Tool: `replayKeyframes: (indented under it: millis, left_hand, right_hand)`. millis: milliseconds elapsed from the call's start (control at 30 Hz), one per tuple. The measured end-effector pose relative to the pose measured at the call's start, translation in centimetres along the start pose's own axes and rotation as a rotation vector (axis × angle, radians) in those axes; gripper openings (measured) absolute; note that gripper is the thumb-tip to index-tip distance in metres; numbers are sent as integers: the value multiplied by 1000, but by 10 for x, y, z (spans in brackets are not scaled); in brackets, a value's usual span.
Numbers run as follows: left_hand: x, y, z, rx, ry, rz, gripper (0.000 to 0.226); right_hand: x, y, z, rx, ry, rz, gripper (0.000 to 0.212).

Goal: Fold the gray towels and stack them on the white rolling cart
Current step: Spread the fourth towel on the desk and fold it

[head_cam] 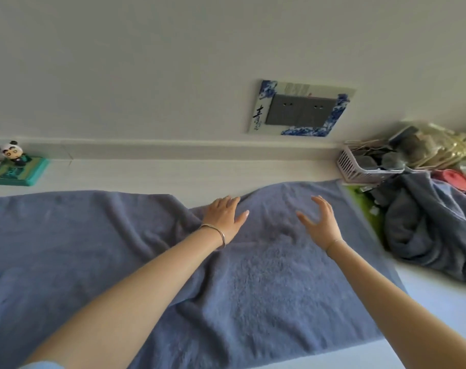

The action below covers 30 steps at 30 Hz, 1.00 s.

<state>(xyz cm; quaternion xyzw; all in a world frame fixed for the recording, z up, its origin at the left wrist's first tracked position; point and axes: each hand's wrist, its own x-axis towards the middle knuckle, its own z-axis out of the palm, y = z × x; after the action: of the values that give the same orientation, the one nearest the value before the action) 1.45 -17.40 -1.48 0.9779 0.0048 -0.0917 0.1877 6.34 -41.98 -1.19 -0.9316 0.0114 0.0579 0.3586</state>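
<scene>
Spread towel (253, 288): a gray towel lies open across the white surface (439, 302) in front of the person. Its right half is fairly flat. A raised ridge (184, 209) and slack folds run through its left half.
Towel heap (426, 235): more gray towels sit crumpled to the right, touching the surface, not yet folded.
Rolling cart: not in view, so no stack can be judged.
Left hand (222, 214): palm down on the towel beside the ridge, fingers straight and close together, thumb out.
Right hand (319, 222): over the towel's far right part, fingers spread and slightly curved. I cannot tell whether it touches.
Step in hand: probably smoothing before the first fold. It would go best by sweeping both palms outward from the middle, pressing the ridge flat toward the left end, then squaring the edges so that the corners meet.
Basket (351, 166): a pale slatted basket stands by the wall, just beyond the heap. It holds dark gray pieces and thin stick-like things, too jumbled to name.
Teal box (16, 173): at far left, with a panda figure (12, 153) on top. Its contents are hidden.
</scene>
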Motion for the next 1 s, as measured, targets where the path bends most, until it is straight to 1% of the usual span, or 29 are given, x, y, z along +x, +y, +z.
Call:
replayKeyframes:
  millis: [67, 133, 233, 333, 400, 500, 600, 700, 767, 800, 900, 1000]
  left_hand:
    - [12, 11, 6, -17, -25, -8, 56]
    - [30, 27, 13, -32, -39, -32, 56]
    - [50, 35, 20, -35, -2, -93, 54]
    - [71, 43, 30, -28, 13, -170, 52]
    - [79, 44, 33, -11, 47, -219, 45]
    - [89, 42, 36, 30, 157, -279, 32]
    - [95, 36, 40, 77, 186, -306, 28]
    - [95, 33, 45, 52, 182, -315, 34]
    - [95, 33, 48, 21, 223, -293, 35]
    - [94, 35, 50, -19, 266, -254, 33]
    - [94, 43, 52, -221, 367, -119, 25]
    - [106, 62, 49, -294, 462, -99, 23]
  right_hand:
    - [15, 17, -18, 35, 70, 47, 64]
    - [33, 38, -37, 37, 93, 84, 63]
    - [56, 58, -52, 39, 62, 141, 59]
    - [81, 79, -65, 67, -9, 252, 54]
    - [92, 91, -67, 69, -18, 307, 56]
    - [109, 103, -68, 60, 62, 355, 56]
    - [126, 107, -67, 87, 110, 385, 47]
    - [132, 108, -62, 144, 103, 306, 41]
    - [128, 107, -60, 185, 128, 194, 30]
    - [124, 107, -61, 194, 156, 123, 26]
    - [113, 109, -77, 105, 300, -49, 24]
    - [106, 112, -111, -33, 412, -126, 25]
